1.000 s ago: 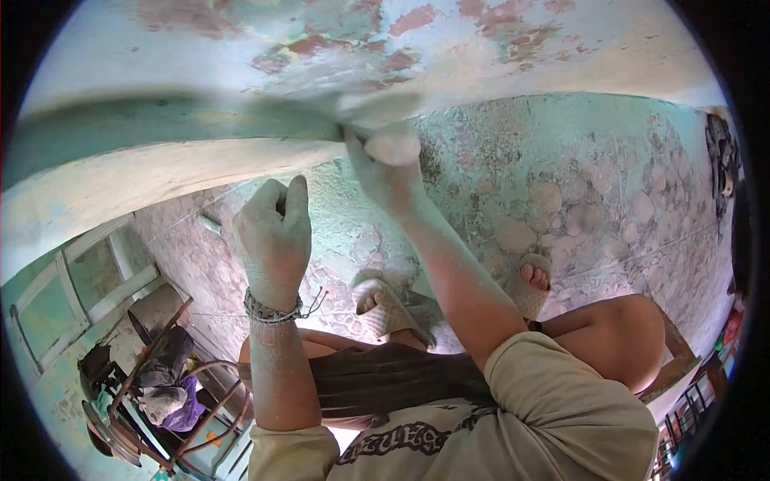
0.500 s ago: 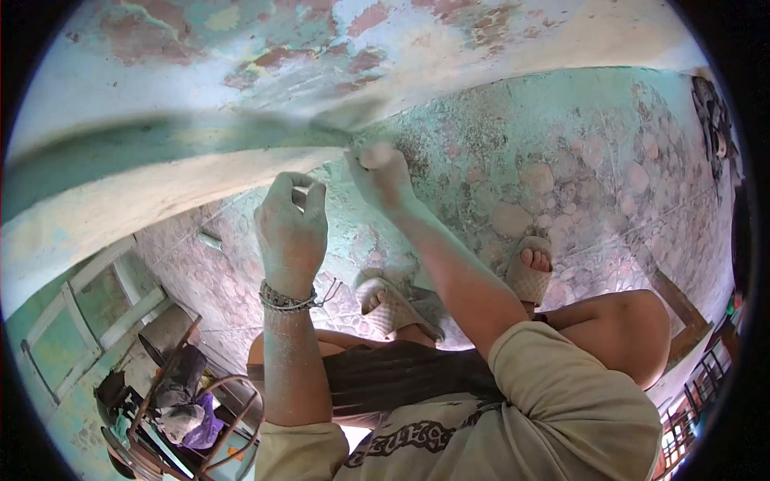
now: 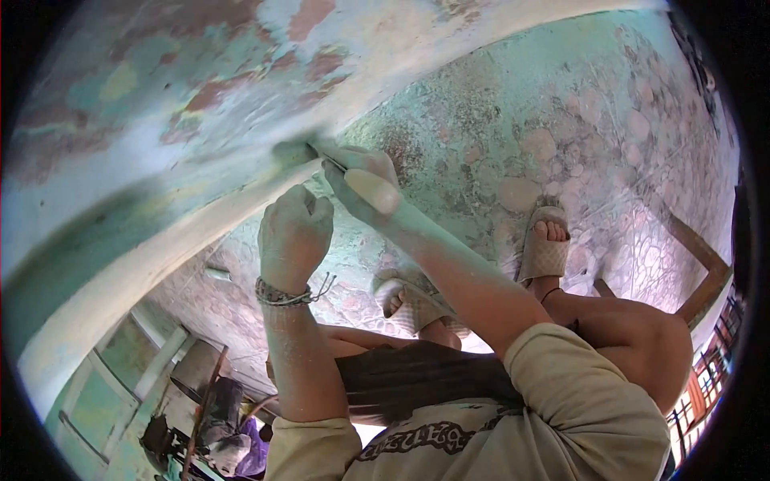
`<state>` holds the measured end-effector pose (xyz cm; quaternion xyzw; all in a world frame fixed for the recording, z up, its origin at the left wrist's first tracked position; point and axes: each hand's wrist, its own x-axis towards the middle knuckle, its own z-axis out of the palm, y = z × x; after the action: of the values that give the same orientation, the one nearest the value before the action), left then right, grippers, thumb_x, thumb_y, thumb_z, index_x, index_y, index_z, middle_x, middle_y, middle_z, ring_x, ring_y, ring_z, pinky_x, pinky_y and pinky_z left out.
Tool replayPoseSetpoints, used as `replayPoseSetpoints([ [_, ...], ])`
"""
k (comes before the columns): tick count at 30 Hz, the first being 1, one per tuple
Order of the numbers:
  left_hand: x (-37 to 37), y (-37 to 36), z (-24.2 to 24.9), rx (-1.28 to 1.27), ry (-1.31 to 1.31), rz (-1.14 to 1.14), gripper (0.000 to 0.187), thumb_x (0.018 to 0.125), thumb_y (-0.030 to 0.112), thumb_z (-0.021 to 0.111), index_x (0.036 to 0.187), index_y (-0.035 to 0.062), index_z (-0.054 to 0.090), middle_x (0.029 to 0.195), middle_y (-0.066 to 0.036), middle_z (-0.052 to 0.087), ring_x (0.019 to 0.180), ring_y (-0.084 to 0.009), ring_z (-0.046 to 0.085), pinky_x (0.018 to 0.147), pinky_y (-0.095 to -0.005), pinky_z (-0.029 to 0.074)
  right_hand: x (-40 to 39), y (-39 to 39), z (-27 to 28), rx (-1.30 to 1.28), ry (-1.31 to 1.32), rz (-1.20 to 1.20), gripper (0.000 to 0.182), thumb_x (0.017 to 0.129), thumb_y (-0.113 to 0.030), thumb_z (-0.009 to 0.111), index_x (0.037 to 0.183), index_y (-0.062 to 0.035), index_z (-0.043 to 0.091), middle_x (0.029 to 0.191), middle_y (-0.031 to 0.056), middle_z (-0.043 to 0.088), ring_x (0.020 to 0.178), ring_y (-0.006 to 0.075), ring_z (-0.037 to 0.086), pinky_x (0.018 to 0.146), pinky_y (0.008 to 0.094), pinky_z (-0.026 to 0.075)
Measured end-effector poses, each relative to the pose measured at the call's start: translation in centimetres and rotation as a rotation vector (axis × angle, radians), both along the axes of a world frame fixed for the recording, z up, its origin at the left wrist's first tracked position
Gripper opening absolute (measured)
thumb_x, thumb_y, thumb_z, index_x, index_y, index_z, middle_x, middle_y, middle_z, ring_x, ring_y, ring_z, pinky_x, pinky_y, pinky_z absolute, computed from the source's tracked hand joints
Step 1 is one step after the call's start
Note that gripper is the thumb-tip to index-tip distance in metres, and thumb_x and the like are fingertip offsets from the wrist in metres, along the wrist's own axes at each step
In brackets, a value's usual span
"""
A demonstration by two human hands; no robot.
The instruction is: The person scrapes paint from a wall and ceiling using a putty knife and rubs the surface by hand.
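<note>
In my right hand (image 3: 365, 167) is a scraper with a pale rounded handle (image 3: 373, 192). Its thin blade points up and left, with the tip right at the pale ledge along the foot of the wall (image 3: 200, 120). The fingers wrap round the handle's front end. My left hand (image 3: 295, 232), dusty and with a braided bracelet (image 3: 281, 294) at the wrist, is closed beside the ledge, just below and left of the right hand. Its fingers are curled in with nothing showing between them. Patches of worn, peeling paint mark the wall above.
Rough stone-patterned floor (image 3: 513, 144) spreads to the right. My sandalled feet (image 3: 545, 248) stand close below my hands. A wooden frame piece (image 3: 690, 240) lies at the right. Things including a purple cloth (image 3: 255, 453) are piled at the lower left, by a pale green panelled surface (image 3: 120, 361).
My right hand has turned and moved slightly down and left, so the scraper's handle and blade now show. My left hand has curled tighter. The view has tilted.
</note>
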<state>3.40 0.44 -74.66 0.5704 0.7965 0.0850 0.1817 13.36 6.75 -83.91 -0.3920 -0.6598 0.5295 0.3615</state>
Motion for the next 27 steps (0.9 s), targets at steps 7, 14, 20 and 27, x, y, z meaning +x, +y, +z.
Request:
replayPoseSetpoints([
  [7, -0.5, 0.7, 0.4, -0.123, -0.104, -0.049, 0.012, 0.084, 0.012, 0.053, 0.083, 0.0002, 0.056, 0.077, -0.022, 0.062, 0.075, -0.0414, 0.059, 0.068, -0.0483, 0.046, -0.6, -1.3, -1.7, -0.104, -0.082, -0.074, 0.027, 0.083, -0.006, 0.059, 0.109, -0.0051, 0.066, 0.090, 0.0187, 0.067, 0.082, 0.0296, 0.067, 0.071, 0.0339, 0.053],
  [14, -1.2, 1.0, 0.0, -0.197, -0.096, -0.050, 0.015, 0.085, 0.011, 0.050, 0.092, -0.0015, 0.056, 0.085, -0.023, 0.062, 0.083, -0.0419, 0.059, 0.075, -0.0473, 0.046, -0.4, -1.2, -1.9, -0.082, -0.208, 0.012, 0.031, 0.085, -0.013, 0.056, 0.115, -0.0060, 0.063, 0.094, 0.0164, 0.066, 0.079, 0.0281, 0.065, 0.069, 0.0344, 0.053],
  [20, -0.6, 2.0, -0.5, -0.228, -0.065, -0.069, 0.016, 0.086, 0.009, 0.049, 0.096, -0.0011, 0.055, 0.087, -0.025, 0.061, 0.085, -0.0425, 0.058, 0.076, -0.0474, 0.045, -0.7, -1.5, -1.5, 0.029, -0.077, -0.136, 0.026, 0.085, -0.016, 0.056, 0.108, -0.0077, 0.067, 0.080, 0.0193, 0.065, 0.069, 0.0307, 0.064, 0.062, 0.0355, 0.051],
  [27, -1.5, 2.0, -1.6, -0.237, -0.083, -0.114, 0.014, 0.087, 0.008, 0.048, 0.098, 0.0009, 0.055, 0.088, -0.024, 0.061, 0.086, -0.0427, 0.058, 0.077, -0.0481, 0.044, -0.9, -0.7, -3.6, -0.085, -0.439, 0.094, 0.023, 0.085, -0.014, 0.052, 0.104, -0.0114, 0.064, 0.079, 0.0155, 0.065, 0.070, 0.0294, 0.066, 0.064, 0.0379, 0.053],
])
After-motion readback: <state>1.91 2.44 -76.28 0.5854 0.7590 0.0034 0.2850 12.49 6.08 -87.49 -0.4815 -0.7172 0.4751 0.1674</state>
